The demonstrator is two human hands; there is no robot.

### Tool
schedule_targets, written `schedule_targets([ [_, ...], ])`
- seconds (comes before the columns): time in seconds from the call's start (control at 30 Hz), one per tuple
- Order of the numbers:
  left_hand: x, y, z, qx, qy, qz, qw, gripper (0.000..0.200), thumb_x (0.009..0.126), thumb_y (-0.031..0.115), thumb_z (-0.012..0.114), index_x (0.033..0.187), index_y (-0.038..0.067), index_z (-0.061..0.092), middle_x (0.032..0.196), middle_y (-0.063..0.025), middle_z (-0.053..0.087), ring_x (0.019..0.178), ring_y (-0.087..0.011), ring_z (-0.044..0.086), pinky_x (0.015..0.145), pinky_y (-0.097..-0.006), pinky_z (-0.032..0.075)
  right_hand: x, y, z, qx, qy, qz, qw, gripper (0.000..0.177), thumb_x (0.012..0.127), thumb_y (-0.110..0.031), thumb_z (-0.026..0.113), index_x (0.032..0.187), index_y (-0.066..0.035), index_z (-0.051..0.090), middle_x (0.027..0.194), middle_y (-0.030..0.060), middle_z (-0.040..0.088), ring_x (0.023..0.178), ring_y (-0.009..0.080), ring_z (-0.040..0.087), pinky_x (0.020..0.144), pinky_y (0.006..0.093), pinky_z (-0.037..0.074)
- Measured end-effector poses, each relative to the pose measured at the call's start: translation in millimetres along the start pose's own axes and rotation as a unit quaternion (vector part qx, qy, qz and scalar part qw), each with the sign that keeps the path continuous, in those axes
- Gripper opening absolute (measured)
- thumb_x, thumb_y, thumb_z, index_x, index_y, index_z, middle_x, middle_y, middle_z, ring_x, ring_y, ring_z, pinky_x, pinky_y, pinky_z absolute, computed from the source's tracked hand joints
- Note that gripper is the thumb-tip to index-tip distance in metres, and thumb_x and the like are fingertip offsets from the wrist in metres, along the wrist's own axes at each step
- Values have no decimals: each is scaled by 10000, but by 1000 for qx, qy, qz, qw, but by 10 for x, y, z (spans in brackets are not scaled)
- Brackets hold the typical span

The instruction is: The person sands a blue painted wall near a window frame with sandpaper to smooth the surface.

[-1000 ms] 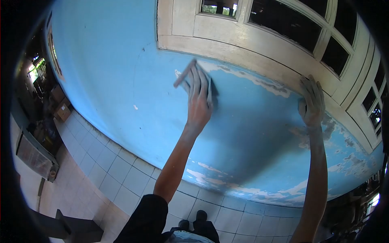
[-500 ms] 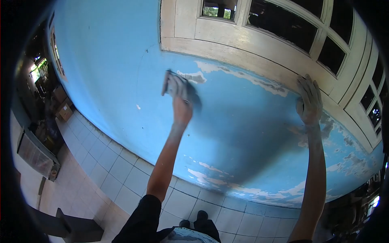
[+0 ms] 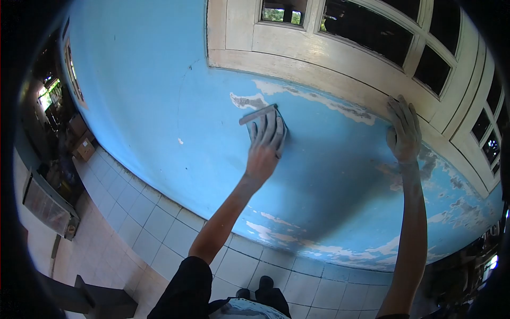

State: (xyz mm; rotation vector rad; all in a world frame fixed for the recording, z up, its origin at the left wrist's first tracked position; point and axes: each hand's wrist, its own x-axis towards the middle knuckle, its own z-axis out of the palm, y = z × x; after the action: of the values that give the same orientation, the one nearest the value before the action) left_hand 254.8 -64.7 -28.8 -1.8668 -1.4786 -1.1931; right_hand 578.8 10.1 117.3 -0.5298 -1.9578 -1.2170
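My left hand (image 3: 267, 139), its fingers dusted grey, presses a flat grey sheet that looks like sandpaper (image 3: 257, 114) against the light blue wall (image 3: 143, 106). The sheet's near-straight top edge sticks out past the fingertips; the palm side is hidden. Just above it is a peeled patch (image 3: 248, 100) showing white and grey. My right hand (image 3: 405, 130), also dusty, rests with fingers stretched out at the lower edge of the cream window frame (image 3: 319, 64), holding nothing.
More flaking paint (image 3: 340, 109) runs under the window, at the right, and along the wall's foot. Pale floor tiles (image 3: 143, 234) meet the wall below, where my feet stand. Far left are a cardboard box (image 3: 84, 149) and a dark bench-like object (image 3: 106, 303).
My left hand has moved right and slightly down across the wall with the sandpaper, which has turned from near upright to slanting. My right hand stays in place.
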Motion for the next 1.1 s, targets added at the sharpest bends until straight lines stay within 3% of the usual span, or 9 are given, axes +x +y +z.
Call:
schedule_targets([
  [0.1,78,-353,-72,-144,167,-83,972,659,783,-168,405,1422,-43,305,1505,-280,197,1409,-433,141,1127,-461,230,18,9,16,-5,-3,1,1000,497,730,15,529,1210,-101,585,1325,-1,554,1300,208,448,1097,424,373],
  [0.13,98,-399,-214,-133,104,-185,968,683,790,-161,396,1446,-47,245,1500,-297,190,1412,-432,126,1123,-367,240,3,7,11,-7,-6,5,1000,500,728,17,531,1211,-101,586,1324,-2,554,1299,208,449,1098,423,372],
  [0.23,66,-218,25,-118,93,-88,985,684,786,-166,397,1443,-48,250,1504,-295,182,1414,-428,127,1116,-458,240,3,12,7,5,-3,4,1000,511,728,18,531,1221,-105,582,1322,-1,556,1298,208,450,1098,422,371],
  [0.3,-40,67,47,-57,-1,17,998,695,771,-184,396,1439,-26,282,1527,-260,145,1417,-418,121,1047,-669,221,14,1,-10,3,-3,4,1000,514,726,19,531,1223,-105,581,1320,-2,558,1298,207,451,1099,421,371],
  [0.37,-27,-60,-22,-71,-8,-37,997,676,777,-178,401,1430,-59,275,1523,-285,125,1423,-413,103,1103,-570,196,22,10,-3,1,-1,-5,1000,517,725,19,531,1224,-105,581,1318,-2,560,1298,207,451,1100,419,370],
  [0.43,106,-382,-38,-161,173,-59,970,669,768,-191,363,1421,-94,258,1514,-313,110,1424,-408,108,1132,-466,186,-5,24,23,-5,3,-1,1000,516,721,23,526,1218,-99,585,1316,0,562,1297,208,454,1095,425,373],
  [0.47,109,-518,-82,-141,121,-128,974,684,743,-208,311,1417,-114,241,1511,-323,100,1429,-401,81,1149,-400,148,10,31,25,-6,5,-1,1000,516,721,23,526,1218,-99,585,1316,0,562,1297,208,454,1095,425,373],
  [1.03,195,-391,-88,-123,106,-126,979,671,807,-138,348,1456,-62,194,1529,-296,75,1420,-452,-13,1149,-495,92,-2,26,20,12,19,-2,1000,512,725,31,511,1212,-105,588,1320,-2,561,1295,202,459,1091,422,378],
  [1.1,400,-422,-95,-160,179,-160,958,712,800,-108,364,1472,-48,135,1527,-303,61,1417,-464,-27,1152,-496,67,1,29,23,8,18,-2,1000,511,727,30,511,1213,-105,588,1320,-1,562,1293,202,461,1090,420,379],
])
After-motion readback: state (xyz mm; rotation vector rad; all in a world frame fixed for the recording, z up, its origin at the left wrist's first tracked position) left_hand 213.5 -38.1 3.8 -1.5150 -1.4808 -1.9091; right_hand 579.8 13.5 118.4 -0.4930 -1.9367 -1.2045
